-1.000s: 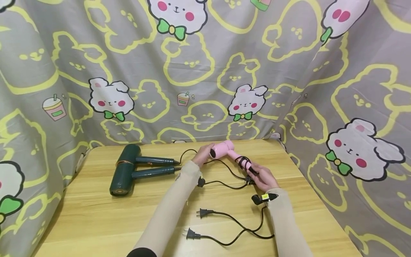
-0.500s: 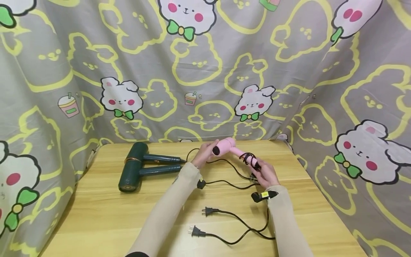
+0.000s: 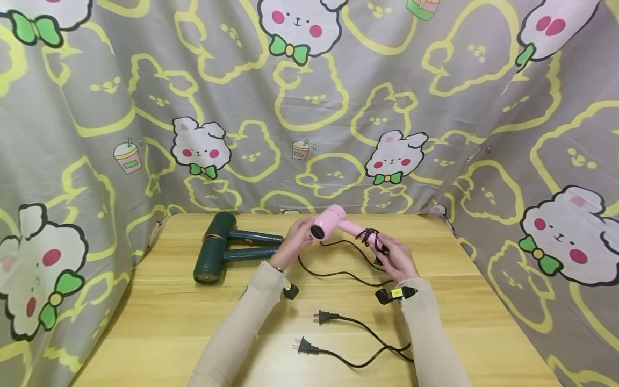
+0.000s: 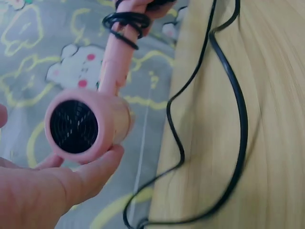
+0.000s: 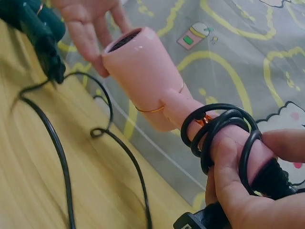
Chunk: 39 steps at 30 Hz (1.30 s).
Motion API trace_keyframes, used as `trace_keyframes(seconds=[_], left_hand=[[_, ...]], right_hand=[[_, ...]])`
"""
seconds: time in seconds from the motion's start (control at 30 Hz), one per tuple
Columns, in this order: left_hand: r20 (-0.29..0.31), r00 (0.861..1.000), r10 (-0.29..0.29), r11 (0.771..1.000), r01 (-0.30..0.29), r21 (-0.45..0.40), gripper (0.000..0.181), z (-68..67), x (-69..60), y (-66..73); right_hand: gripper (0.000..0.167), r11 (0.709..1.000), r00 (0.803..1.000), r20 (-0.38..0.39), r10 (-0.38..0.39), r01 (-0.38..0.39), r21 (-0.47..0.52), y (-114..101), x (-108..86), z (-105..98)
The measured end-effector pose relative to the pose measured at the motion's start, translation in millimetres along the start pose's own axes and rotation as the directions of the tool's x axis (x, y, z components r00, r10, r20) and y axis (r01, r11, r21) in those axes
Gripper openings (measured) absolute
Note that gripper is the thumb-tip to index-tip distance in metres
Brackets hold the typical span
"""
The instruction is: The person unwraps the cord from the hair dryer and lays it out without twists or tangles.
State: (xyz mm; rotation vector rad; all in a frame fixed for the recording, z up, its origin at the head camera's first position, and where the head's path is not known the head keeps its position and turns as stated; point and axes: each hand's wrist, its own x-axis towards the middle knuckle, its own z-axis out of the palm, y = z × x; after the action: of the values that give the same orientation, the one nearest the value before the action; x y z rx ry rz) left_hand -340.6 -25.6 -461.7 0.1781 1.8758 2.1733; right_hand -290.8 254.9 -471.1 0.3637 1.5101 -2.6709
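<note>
My right hand (image 3: 397, 259) grips the handle end of a pink hair dryer (image 3: 329, 221), whose handle is wound with its black cord (image 5: 221, 129). The dryer is raised over the back of the table. Fingers of my left hand (image 3: 296, 242) touch its barrel beside the round black grille (image 4: 74, 126); in the left wrist view they lie extended under the barrel. In the right wrist view the thumb and fingers of my right hand (image 5: 243, 191) curl round handle and coils, with a black plug (image 5: 202, 220) below.
Two dark green hair dryers (image 3: 213, 255) lie side by side at the left on the wooden table (image 3: 179, 333). Their black cords (image 3: 333, 274) run rightward behind my hands. Two black plugs (image 3: 306, 345) lie near the front. A patterned curtain (image 3: 333, 123) surrounds the table.
The pink dryer has been lifted and turned a little, its grille end now facing more toward me. My left hand has shifted at the barrel. The head view has swung slightly left.
</note>
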Motion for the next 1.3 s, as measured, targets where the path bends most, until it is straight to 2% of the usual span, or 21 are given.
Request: trace_keyframes(seconds=[0.1,0.23,0.3,0.37,0.6,0.7,0.83,1.07,1.2,1.27,1.3], left_hand=[[-0.002,1.0,-0.031,0.994,0.031,-0.109,0.045,-14.7,-1.1,-3.4],[0.014,0.999,-0.047,0.957,0.049,-0.284,0.027,-31.3,-5.1,-9.4],[0.013,0.999,-0.04,0.946,0.042,-0.322,0.024,-38.3,-9.8,-12.1],[0.003,1.0,-0.03,0.943,0.029,-0.331,0.026,-44.0,-15.9,-12.7],[-0.071,0.997,0.032,0.965,-0.049,-0.259,0.049,-59.0,-40.1,1.2],[-0.117,0.992,0.034,0.97,-0.061,-0.237,0.053,-65.8,-48.8,7.4],[-0.147,0.988,0.041,0.965,-0.078,-0.252,0.055,-70.4,-56.3,11.6],[-0.181,0.982,0.057,0.97,-0.097,-0.222,0.049,-80.3,-70.5,14.0],[-0.121,0.988,0.099,0.987,-0.113,-0.112,0.056,-87.3,-75.7,14.7],[-0.063,0.99,0.126,0.992,-0.124,0.023,0.064,-91.4,-76.9,15.2],[-0.029,0.99,0.139,0.984,-0.134,0.116,0.07,-93.6,-77.7,15.4]], right_hand=[[0.015,0.999,0.999,0.037,0.026,-0.027,0.028,6.3,1.2,6.1],[0.016,0.999,0.996,0.072,0.049,-0.051,0.019,17.5,2.6,18.8],[0.015,0.998,0.995,0.078,0.054,-0.055,0.013,23.0,3.6,26.3],[0.013,0.998,0.996,0.071,0.055,-0.057,0.024,27.7,4.8,34.3],[0.009,0.996,0.999,0.029,0.042,-0.044,0.082,38.8,6.6,63.1],[0.024,0.998,0.999,0.034,0.042,-0.043,0.049,41.6,4.8,75.5],[0.043,0.999,0.996,0.077,0.045,-0.045,-0.009,40.6,1.3,83.3],[0.044,0.998,0.989,0.144,0.042,-0.036,-0.044,40.6,-3.5,90.1],[0.035,0.999,0.988,0.15,0.041,-0.039,-0.018,42.9,-4.2,88.4],[0.031,0.999,0.989,0.144,0.042,-0.042,-0.006,44.6,-3.7,86.8],[0.03,0.999,0.988,0.145,0.045,-0.045,-0.003,45.5,-3.5,86.2]])
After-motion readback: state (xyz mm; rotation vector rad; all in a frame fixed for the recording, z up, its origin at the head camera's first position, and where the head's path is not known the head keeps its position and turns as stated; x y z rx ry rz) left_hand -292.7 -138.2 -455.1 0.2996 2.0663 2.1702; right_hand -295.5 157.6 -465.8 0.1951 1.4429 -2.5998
